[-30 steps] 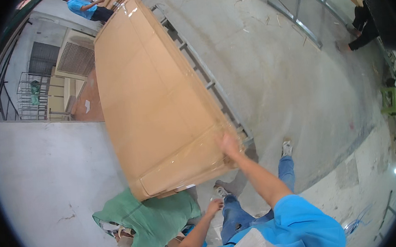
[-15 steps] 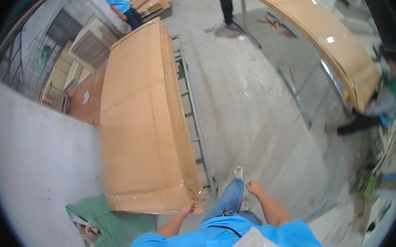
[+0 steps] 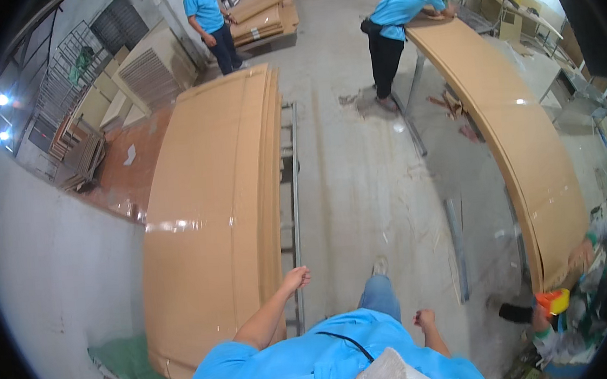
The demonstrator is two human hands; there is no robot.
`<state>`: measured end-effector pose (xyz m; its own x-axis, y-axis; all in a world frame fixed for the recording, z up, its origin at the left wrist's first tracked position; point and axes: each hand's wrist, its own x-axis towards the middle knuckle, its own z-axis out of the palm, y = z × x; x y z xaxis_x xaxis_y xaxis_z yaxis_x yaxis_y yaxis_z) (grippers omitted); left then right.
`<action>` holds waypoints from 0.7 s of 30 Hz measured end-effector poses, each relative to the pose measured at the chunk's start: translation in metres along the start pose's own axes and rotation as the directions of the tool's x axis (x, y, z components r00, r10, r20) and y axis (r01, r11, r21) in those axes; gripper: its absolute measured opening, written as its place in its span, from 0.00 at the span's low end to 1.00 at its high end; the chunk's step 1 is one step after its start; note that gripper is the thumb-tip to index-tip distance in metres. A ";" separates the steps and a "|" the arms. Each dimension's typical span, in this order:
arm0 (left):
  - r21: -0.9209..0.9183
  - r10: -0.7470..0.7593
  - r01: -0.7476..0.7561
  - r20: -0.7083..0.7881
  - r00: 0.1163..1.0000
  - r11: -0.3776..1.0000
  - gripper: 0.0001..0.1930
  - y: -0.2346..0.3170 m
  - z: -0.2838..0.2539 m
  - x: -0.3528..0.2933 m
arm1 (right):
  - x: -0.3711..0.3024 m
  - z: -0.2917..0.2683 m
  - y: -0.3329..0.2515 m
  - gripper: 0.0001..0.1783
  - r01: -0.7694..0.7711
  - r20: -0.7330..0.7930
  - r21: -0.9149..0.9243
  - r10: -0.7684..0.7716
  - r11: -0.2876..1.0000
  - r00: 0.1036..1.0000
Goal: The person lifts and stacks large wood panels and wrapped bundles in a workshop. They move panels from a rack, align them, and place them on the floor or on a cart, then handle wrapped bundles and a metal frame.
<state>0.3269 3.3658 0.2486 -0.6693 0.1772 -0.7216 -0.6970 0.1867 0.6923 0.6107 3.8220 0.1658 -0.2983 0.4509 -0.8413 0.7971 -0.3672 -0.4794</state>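
Far left of the stack of brown boards (image 3: 210,217) runs a pale wall (image 3: 49,278), with a green cloth (image 3: 129,356) on the floor at the stack's near corner. The stack itself lies flat on a low metal rack (image 3: 291,190), edges squared, likely so the sheets stay true. Just right of its near edge hangs the left hand (image 3: 297,278), fingers loosely curled, gripping nothing and apart from the boards. Further right, the right hand (image 3: 424,318) is closed in an empty fist over the concrete floor (image 3: 357,157). Well right of the stack, a long board (image 3: 518,132) rests on a bench, steadied at its far end by a person in blue (image 3: 394,21); another (image 3: 207,20) stands beyond the stack.
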 end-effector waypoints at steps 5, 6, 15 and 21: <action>0.040 0.079 -0.078 -0.019 0.997 0.996 0.22 0.181 0.021 0.156 | 0.111 0.067 -0.141 0.12 0.438 0.287 -0.682 -0.337 0.585 0.897; 0.022 0.116 -0.115 -0.053 0.992 0.993 0.22 0.213 0.020 0.185 | 0.142 0.088 -0.190 0.13 0.561 0.386 -0.753 -0.459 0.344 0.800; -0.207 -0.344 0.298 -0.238 0.908 0.932 0.25 0.271 -0.033 0.283 | 0.175 0.423 -0.912 0.17 0.955 0.460 -0.280 -0.887 -0.102 0.040; -0.441 -0.523 0.416 -0.152 0.839 0.795 0.21 0.349 -0.098 0.444 | 0.114 0.611 -1.257 0.20 0.985 0.422 0.106 -0.903 0.136 0.079</action>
<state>-0.2385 3.4152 0.1696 -0.2361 -0.0962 -0.9670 -0.9462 -0.2039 0.2513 -0.7464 3.8380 0.5201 -0.9649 0.0243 0.2613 -0.2415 0.3079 -0.9203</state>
